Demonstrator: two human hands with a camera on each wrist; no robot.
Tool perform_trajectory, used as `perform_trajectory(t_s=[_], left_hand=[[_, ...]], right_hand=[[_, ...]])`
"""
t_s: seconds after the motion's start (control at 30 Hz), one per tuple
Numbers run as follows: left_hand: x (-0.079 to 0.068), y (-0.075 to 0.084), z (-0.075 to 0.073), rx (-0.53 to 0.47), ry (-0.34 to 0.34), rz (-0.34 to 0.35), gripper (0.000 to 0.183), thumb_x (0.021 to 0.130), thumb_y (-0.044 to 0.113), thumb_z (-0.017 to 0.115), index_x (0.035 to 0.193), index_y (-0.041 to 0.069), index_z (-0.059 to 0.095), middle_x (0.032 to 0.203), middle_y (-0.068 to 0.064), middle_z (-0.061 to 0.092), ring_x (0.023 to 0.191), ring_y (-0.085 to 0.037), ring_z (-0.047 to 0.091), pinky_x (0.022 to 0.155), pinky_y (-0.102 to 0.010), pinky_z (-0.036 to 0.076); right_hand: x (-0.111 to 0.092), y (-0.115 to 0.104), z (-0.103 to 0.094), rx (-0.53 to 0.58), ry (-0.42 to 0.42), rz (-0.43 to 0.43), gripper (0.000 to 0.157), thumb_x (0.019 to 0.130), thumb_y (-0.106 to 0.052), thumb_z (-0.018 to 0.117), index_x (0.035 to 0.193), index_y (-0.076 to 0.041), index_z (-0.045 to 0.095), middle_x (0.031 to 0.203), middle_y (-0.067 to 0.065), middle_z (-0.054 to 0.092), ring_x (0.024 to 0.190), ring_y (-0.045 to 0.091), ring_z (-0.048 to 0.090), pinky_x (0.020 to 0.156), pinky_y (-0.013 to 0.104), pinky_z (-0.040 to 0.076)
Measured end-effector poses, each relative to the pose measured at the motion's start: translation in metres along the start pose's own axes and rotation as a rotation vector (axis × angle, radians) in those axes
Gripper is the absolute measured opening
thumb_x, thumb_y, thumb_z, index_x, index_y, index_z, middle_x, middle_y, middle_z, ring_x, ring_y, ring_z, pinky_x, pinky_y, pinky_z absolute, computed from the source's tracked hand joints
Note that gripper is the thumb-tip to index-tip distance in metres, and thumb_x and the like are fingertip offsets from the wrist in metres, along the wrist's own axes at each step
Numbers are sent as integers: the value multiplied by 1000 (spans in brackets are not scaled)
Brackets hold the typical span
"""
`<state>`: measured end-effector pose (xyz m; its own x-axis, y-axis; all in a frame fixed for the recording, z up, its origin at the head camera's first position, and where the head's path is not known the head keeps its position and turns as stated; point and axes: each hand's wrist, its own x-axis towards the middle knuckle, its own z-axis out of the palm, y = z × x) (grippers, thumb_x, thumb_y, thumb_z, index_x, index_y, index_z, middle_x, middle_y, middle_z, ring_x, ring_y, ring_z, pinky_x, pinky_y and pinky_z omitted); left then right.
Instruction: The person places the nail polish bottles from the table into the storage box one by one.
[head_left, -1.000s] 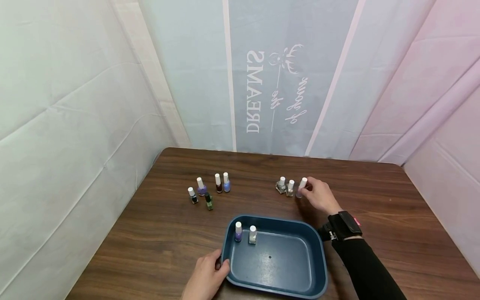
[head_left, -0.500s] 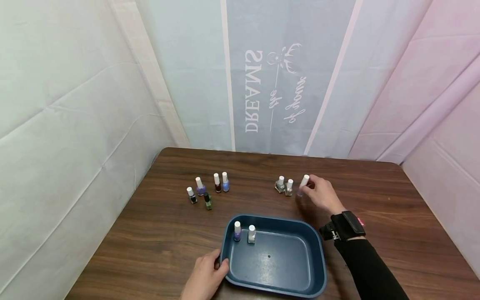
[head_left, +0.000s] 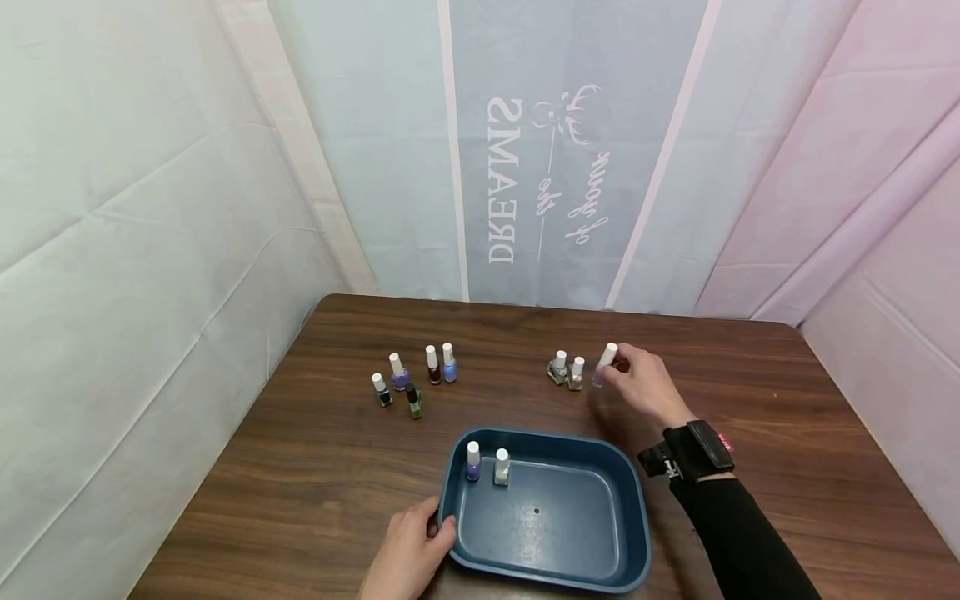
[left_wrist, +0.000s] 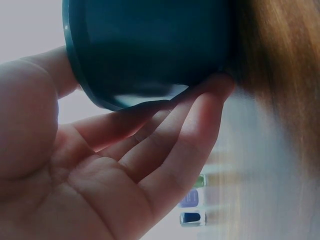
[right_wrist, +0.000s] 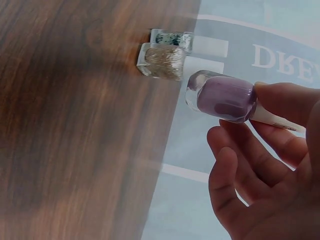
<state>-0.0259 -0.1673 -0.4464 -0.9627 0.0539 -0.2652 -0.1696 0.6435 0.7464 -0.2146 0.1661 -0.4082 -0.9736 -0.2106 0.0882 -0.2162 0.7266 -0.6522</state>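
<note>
My right hand pinches a lilac nail polish bottle by its white cap, between thumb and fingers. The bottle leans, and in the right wrist view its base points at two glittery bottles. One of these is gold-brown glitter, the other dark-flecked glitter; both stand on the table just left of my hand. At the near left corner of a blue tray, my left hand grips the wall, thumb at the rim and fingers against the outside. A purple bottle and a whitish bottle stand inside.
Several more bottles stand at the back left of the wooden table: dark navy, purple, green, dark brown and blue. Fabric curtains border the table's back and sides.
My right hand has raised the lilac bottle slightly, and it tilts a little more. The left hand keeps its grip on the tray; the other bottles stay put.
</note>
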Motion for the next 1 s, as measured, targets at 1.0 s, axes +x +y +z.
perform_trajectory(t_s=[1.0], left_hand=[[-3,-1,0,-4,61,97,7,87,17,60,81,13,58,62,8,45,56,-3,42,50,-20,34]], right_hand=[[-5,-33,0,4,14,-87,8,93,-17,60,95,-10,62,93,9,68,82,20,60,70,31,45]])
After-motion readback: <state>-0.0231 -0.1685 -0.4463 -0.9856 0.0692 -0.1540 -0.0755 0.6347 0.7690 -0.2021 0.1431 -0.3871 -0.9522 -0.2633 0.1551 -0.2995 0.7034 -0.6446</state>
